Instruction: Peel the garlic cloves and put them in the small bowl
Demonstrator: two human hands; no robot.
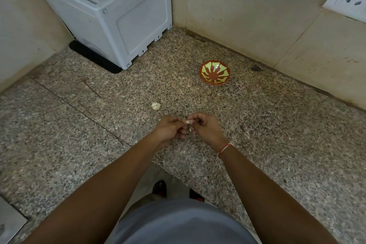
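Both hands up over the granite counter [257, 125], left hand [168, 128] and right hand [206, 128] pinching one garlic clove [187, 122] between them; garlic bulb [155, 106] nearby, small bowl [214, 72] well beyond.

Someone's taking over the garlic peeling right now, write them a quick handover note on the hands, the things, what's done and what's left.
Hands: left hand and right hand together pinch one garlic clove above the counter, peeling it.
Things: the garlic bulb lies on the counter beyond the hands. The small bowl sits farther back on the right and looks empty.
Done: no clove in the bowl yet.
Left: finish this clove, drop it in the bowl, then do the rest of the bulb.
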